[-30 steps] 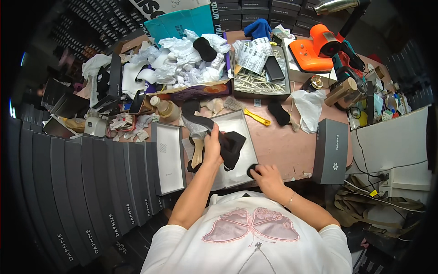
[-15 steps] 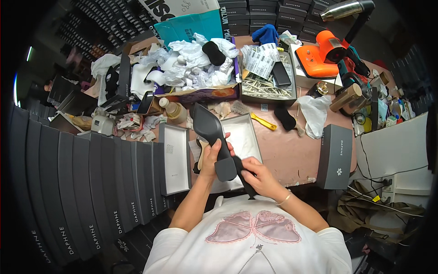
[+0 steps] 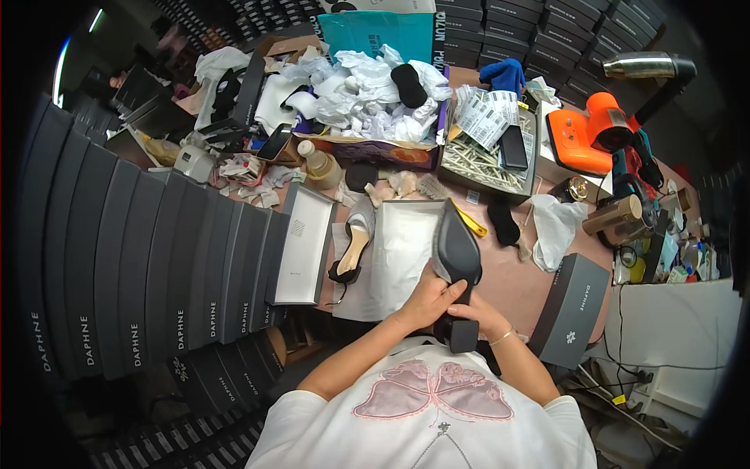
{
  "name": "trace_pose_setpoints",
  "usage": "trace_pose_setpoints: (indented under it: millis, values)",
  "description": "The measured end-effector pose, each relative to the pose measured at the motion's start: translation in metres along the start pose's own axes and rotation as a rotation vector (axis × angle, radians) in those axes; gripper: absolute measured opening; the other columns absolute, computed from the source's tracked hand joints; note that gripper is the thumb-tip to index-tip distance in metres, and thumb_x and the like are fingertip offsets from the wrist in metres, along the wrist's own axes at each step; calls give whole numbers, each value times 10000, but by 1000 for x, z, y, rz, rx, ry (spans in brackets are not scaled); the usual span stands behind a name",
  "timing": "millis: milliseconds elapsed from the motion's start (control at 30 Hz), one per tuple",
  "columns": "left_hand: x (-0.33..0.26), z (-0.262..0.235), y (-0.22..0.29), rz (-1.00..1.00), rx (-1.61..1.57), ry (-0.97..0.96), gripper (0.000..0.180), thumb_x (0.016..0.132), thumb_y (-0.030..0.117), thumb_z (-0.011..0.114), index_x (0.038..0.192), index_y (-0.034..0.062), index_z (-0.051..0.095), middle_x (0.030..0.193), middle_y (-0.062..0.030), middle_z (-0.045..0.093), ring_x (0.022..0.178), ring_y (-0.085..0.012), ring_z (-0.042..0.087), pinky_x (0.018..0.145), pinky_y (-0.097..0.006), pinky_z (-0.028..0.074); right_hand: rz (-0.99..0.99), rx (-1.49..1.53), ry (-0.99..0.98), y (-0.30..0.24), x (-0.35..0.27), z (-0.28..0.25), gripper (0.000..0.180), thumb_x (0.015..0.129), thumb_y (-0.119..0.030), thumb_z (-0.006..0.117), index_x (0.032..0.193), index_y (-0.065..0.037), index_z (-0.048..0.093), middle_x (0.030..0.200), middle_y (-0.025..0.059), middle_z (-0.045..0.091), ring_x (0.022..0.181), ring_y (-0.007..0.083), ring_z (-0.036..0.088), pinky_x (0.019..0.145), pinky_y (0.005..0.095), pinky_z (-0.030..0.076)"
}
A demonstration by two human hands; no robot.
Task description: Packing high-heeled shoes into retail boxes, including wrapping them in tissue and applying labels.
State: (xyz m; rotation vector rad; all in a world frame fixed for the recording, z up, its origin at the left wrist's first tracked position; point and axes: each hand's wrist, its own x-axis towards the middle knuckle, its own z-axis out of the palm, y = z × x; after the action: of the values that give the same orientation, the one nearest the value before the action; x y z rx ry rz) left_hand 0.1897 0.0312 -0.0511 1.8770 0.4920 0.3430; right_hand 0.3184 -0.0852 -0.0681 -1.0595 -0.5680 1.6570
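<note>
A dark high-heeled shoe (image 3: 456, 246) is held in front of my chest, its sole facing up, toe pointing away and block heel near me. My left hand (image 3: 428, 300) is closed around its middle from the left, thumb across the sole. My right hand (image 3: 486, 314) grips it near the heel from the right; its fingers are partly hidden behind the shoe. A second shoe (image 3: 355, 242), with a beige insole and black heel part, lies on thin paper to the left. Between them is an open shoebox (image 3: 380, 270) with white tissue paper (image 3: 406, 242).
The box lid (image 3: 306, 250) stands left of the paper, beside a row of grey shoeboxes (image 3: 156, 250). Farther back are a carton of crumpled paper (image 3: 367, 152), a tray of white sticks (image 3: 488, 168) and an orange device (image 3: 578, 141). A closed shoebox (image 3: 570, 309) sits at right.
The held shoe has moved right and nearer to me, and turned more upright. My left hand moved right with it; my right hand shifted to its heel end. The view has swung, uncovering the second shoe.
</note>
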Motion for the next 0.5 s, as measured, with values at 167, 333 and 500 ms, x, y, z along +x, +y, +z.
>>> trace_pose_setpoints:
  millis: [167,333,500]
  values:
    - [-12,-32,-49,-81,367,51,467,853,227,668,1229,-22,547,1088,-217,594,1092,-374,538,1009,-390,392,191,-264,340,-29,-74,-50,408,838,-138,583,1213,20,564,848,67,637,761,139,606,715,274,496]
    - [53,-63,-92,-158,1093,-20,345,787,145,691,1059,-45,599,983,-163,630,972,-347,571,950,-430,405,219,-1399,659,36,-77,-131,343,814,-179,629,1079,27,556,884,220,641,814,393,636,700,425,497]
    - [48,-75,-82,43,970,7,103,781,49,650,882,36,640,846,-95,629,862,-294,599,906,-456,412,-218,-1700,809,24,-51,-104,452,827,-249,685,1150,31,538,989,193,623,822,363,649,696,448,517]
